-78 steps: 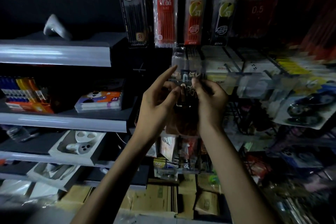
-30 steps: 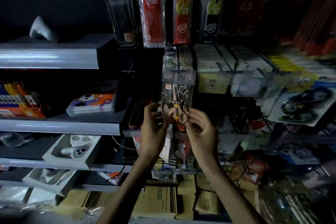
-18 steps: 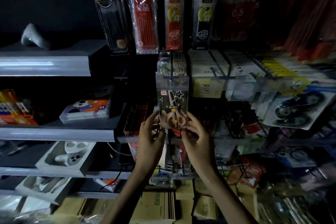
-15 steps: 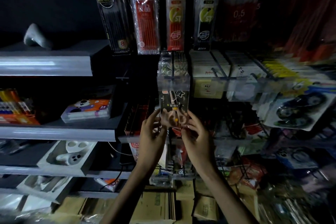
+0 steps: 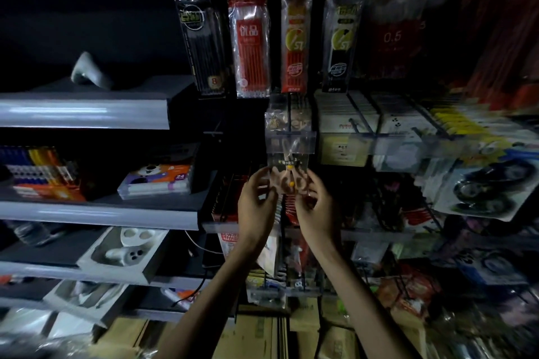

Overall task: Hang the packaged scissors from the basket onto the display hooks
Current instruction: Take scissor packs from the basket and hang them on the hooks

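Observation:
The packaged scissors (image 5: 288, 165), a clear pack with pale handles and a yellow dot, hang from a display hook behind a clear label strip (image 5: 291, 139) at the middle of the rack. More scissor packs (image 5: 287, 119) sit further back on the same hook. My left hand (image 5: 256, 204) pinches the pack's lower left corner. My right hand (image 5: 315, 208) pinches its lower right corner. The basket is out of view.
Pen refill packs (image 5: 249, 38) hang in a row above the hook. Boxed goods (image 5: 350, 125) and tape packs (image 5: 484, 183) fill hooks to the right. Grey shelves (image 5: 87, 114) at left carry a marker box (image 5: 157, 182). Cardboard boxes (image 5: 256, 338) stand below.
My hands slid from the pack's top at the hook down to its lower corners. The pack now hangs from the hook and has moved a little further back behind the label strip.

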Available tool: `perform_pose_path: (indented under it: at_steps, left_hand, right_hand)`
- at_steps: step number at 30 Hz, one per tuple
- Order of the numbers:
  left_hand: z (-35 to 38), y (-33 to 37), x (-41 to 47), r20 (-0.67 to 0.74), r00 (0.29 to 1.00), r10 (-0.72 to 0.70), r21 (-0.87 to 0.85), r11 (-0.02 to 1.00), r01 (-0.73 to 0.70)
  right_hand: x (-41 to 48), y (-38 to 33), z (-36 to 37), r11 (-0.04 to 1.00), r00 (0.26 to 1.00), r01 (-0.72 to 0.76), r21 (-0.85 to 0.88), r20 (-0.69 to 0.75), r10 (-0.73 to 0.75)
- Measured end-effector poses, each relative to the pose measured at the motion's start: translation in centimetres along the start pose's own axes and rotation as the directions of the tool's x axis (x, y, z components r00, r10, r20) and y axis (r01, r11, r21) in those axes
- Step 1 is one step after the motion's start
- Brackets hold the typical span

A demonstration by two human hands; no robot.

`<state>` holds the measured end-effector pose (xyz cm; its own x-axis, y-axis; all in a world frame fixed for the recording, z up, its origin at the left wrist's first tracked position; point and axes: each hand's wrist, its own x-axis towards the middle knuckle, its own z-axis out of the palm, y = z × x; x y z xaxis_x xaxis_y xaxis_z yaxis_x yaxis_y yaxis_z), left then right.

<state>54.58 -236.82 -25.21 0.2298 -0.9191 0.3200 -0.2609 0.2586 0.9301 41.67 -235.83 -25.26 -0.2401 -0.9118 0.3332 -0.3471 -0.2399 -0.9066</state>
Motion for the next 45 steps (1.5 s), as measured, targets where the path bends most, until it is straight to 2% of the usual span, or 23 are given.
perform_pose_path:
  at_steps: [6,16,22,27,31,41,45]
  left_hand:
    - [0.3,0.1,0.0,-0.132,0.990,-0.053,-0.051,0.998,0.047]
    - [0.5,-0.3,0.8,-0.141,0.984,-0.111,-0.090,0.991,0.099]
    - [0.8,0.2,1.7,-0.183,0.979,-0.091,-0.052,0.995,0.083]
    - [0.5,0.0,2.8,-0.234,0.969,-0.080,-0.009,0.997,0.080]
    - [0.5,-0.9,2.2,-0.214,0.970,-0.115,-0.019,0.993,0.113]
    - [0.6,-1.4,1.3,-0.224,0.973,-0.052,0.036,0.997,0.062]
    - [0.5,-1.0,1.0,-0.168,0.984,-0.059,0.011,0.998,0.061]
  right_hand:
    - [0.9,0.7,0.3,0.999,0.993,-0.004,-0.034,-0.115,0.001]
    - [3.2,1.1,1.2,0.998,0.967,-0.033,0.049,-0.252,0.044]
    - [4.2,0.8,1.3,0.987,0.972,-0.052,0.149,-0.221,0.084]
    - [4.8,0.3,1.4,0.985,0.970,-0.054,0.162,-0.226,0.090]
    - [4.4,1.3,1.5,0.988,0.973,-0.077,0.136,-0.206,0.104]
    - [4.0,2.3,1.1,0.993,0.981,-0.035,0.113,-0.186,0.055]
    - [3.6,2.0,0.9,0.991,0.988,-0.065,0.115,-0.133,0.080]
